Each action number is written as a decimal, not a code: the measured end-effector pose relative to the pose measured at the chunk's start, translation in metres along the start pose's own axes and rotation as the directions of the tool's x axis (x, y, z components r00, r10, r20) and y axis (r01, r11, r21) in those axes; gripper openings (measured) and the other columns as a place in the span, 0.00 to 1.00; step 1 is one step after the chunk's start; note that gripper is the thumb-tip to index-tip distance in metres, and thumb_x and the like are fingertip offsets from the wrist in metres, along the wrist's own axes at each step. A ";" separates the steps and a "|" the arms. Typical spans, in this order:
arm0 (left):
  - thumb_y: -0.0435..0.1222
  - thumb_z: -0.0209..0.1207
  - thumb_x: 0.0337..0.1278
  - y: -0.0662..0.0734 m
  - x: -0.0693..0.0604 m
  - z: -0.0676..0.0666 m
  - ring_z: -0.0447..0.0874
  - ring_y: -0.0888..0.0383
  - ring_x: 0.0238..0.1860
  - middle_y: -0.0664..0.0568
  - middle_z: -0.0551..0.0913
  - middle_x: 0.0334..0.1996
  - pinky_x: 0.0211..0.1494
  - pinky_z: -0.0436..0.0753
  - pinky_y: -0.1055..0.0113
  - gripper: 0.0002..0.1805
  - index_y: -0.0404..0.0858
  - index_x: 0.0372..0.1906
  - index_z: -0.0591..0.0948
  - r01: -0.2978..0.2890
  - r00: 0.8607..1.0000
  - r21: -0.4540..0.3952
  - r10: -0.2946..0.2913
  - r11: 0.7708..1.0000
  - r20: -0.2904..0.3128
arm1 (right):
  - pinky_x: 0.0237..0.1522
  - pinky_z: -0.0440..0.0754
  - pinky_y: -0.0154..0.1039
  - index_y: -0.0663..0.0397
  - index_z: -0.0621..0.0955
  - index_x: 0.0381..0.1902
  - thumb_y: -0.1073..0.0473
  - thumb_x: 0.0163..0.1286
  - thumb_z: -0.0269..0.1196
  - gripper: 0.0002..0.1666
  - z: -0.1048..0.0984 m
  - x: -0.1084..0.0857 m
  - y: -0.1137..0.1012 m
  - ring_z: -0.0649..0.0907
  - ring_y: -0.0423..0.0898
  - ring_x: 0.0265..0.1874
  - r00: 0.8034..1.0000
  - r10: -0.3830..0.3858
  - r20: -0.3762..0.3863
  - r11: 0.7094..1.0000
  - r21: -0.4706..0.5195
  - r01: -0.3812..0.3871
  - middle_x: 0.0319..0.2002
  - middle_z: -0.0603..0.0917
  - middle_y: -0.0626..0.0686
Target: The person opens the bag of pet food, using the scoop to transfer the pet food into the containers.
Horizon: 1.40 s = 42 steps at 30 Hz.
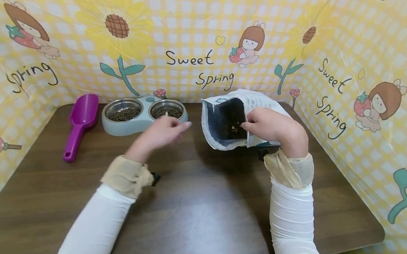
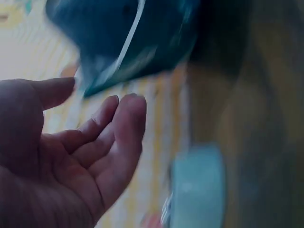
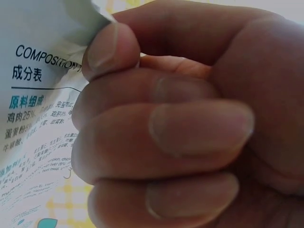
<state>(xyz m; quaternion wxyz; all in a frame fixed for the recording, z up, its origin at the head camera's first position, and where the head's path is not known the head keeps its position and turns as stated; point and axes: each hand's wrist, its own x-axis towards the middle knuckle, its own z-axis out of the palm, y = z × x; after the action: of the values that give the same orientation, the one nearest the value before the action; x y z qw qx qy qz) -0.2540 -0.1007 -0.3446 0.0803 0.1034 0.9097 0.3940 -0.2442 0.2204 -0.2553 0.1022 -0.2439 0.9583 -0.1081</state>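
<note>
An opened white bag with a dark lining lies on its side at the table's back right, its mouth facing left. Some kibble shows inside. My right hand pinches the edge of the bag's mouth between thumb and index finger; its other fingers are curled in the right wrist view. My left hand hovers in front of the double pet bowl, left of the bag. In the left wrist view its loosely bent fingers hold nothing. Brown kibble lies in both metal bowls.
A purple scoop lies left of the bowls on the brown wooden table. A yellow checked cloth with printed flowers and figures stands around the back and sides.
</note>
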 end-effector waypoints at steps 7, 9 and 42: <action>0.48 0.54 0.86 0.031 0.027 0.060 0.88 0.59 0.23 0.44 0.89 0.28 0.41 0.94 0.53 0.26 0.28 0.38 0.85 0.030 0.999 -0.248 -0.025 0.968 0.026 | 0.35 0.72 0.41 0.53 0.78 0.23 0.55 0.83 0.56 0.23 0.001 -0.002 -0.001 0.75 0.47 0.25 1.000 0.020 0.012 1.000 -0.006 -0.020 0.22 0.70 0.47; 0.43 0.53 0.86 0.036 0.033 0.064 0.87 0.61 0.21 0.47 0.86 0.23 0.37 0.94 0.57 0.24 0.28 0.34 0.84 0.034 0.999 -0.314 -0.029 0.949 0.022 | 0.36 0.72 0.41 0.52 0.77 0.22 0.56 0.82 0.56 0.23 0.000 -0.003 -0.001 0.75 0.47 0.25 1.000 0.020 -0.005 1.000 -0.022 -0.020 0.22 0.69 0.47; 0.31 0.52 0.82 0.164 0.083 -0.054 0.91 0.58 0.22 0.46 0.87 0.23 0.44 0.93 0.67 0.15 0.30 0.35 0.81 0.172 0.983 -0.570 -0.178 0.803 0.046 | 0.38 0.80 0.35 0.61 0.79 0.37 0.51 0.86 0.50 0.22 -0.088 0.013 0.065 0.78 0.45 0.30 0.965 0.033 -0.259 0.966 0.254 0.035 0.31 0.74 0.49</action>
<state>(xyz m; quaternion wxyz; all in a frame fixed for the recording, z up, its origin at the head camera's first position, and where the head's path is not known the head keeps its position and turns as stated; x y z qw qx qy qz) -0.3258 -0.0079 -0.1926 0.1392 -0.0114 0.7556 0.6400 -0.3061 0.2837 -0.1902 0.0060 -0.2127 0.9412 -0.2624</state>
